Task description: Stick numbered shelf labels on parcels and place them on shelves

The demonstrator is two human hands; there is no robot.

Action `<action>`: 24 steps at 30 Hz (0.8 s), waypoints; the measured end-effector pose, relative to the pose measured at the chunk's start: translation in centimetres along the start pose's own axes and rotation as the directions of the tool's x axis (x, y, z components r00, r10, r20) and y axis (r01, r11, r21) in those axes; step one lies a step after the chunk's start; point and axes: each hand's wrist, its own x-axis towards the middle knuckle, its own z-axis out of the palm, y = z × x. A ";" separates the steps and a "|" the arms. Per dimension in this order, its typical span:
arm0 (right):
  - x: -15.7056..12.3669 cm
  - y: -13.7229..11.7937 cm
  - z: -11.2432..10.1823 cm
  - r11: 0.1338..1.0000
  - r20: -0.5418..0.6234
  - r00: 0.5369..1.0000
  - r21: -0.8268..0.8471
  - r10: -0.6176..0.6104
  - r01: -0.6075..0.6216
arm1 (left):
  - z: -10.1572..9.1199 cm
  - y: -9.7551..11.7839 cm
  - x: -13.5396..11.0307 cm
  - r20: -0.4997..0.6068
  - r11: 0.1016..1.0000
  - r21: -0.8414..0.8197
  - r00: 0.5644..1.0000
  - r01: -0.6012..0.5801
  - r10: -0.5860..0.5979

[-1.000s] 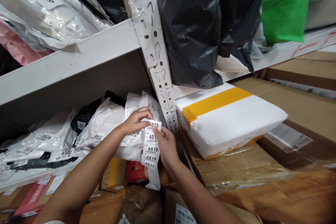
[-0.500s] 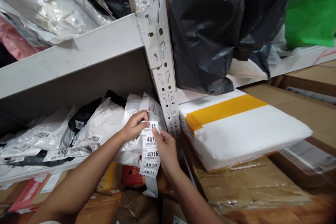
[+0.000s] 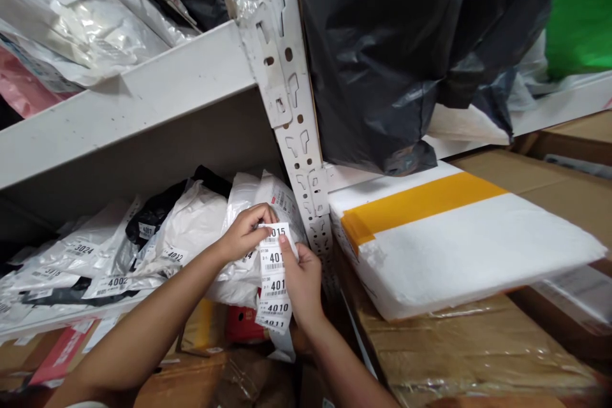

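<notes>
The right hand had shifted over the label strip, hiding the 3rd label's last digit. It and the left hand pinched the strip's top before the bags; dark free space lay above, edged by the post.

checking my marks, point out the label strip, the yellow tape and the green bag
Label strip [image 3: 272,285]: head view, on its printed front
Yellow tape [image 3: 426,203]: head view, midway along the band
Green bag [image 3: 582,13]: head view, on its visible side
</notes>
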 end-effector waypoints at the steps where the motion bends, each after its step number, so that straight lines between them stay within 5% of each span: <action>1: -0.1 0.0 0.0 1.000 -0.003 1.000 -0.003 -0.005 0.005 | 0.1 0.1 0.0 -0.002 1.000 0.012 1.000 -0.005 0.005; 8: -0.7 -0.5 -0.3 1.000 0.010 1.000 -0.008 -0.002 0.002 | 1.2 -0.4 -0.6 -0.133 0.975 0.209 0.986 -0.074 0.103; 15: -0.5 -0.9 -0.8 0.998 0.085 0.996 -0.067 0.027 -0.021 | 1.7 -1.1 -1.0 -0.237 0.970 0.176 0.949 -0.167 0.207; 24: -0.8 -1.2 -0.7 0.998 0.093 0.995 -0.053 0.031 -0.026 | 1.8 -1.3 -0.9 -0.267 0.985 0.115 0.951 -0.132 0.159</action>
